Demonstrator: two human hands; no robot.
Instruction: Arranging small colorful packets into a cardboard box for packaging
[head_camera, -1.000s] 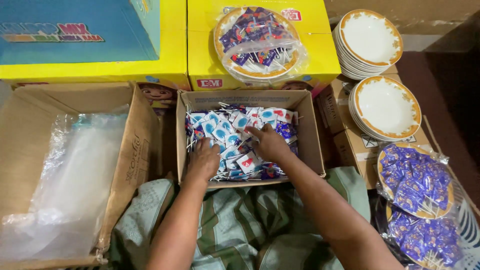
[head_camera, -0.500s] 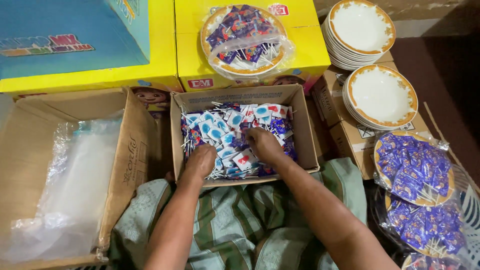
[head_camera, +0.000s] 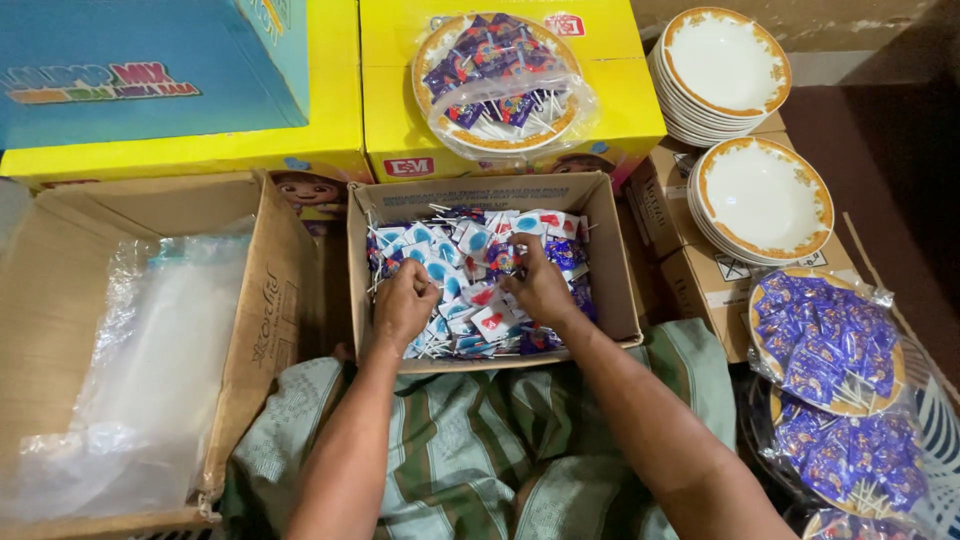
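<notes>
Floor-level packing spot seen from above, cardboard boxes all round, person's lap in green striped cloth (head_camera: 470, 450) at near edge. Small open cardboard box (head_camera: 612, 260) sits dead centre, just beyond the lap, full of wrapped lollipops (head_camera: 470, 250) in blue, white, red and purple wrappers. Both hands are down inside it. Left hand (head_camera: 402, 303) at near-left of the pile, fingers curled into a loose fist on the sweets; whether it actually grips any, cannot tell. Right hand (head_camera: 538, 283) mid-pile, just right of the left, fingers bent and pinching among the wrappers; a single held piece can't be made out. Lollipops lie flat and jumbled, thin white sticks pointing every way, many poking toward the near and left walls; no common axis.

Left: bigger open carton (head_camera: 60, 300) holding clear plastic bags (head_camera: 150, 380). Far: yellow boxes (head_camera: 610, 120), one carrying a bagged plate of lollipops (head_camera: 500, 80); blue box (head_camera: 150, 60) on the far-left one. Right: two stacks of white plates with orange rims (head_camera: 760, 195) on brown cartons, then near-right more bagged plates of purple lollipops (head_camera: 825, 340). Box walls hem in both hands; nothing covers the pile.
</notes>
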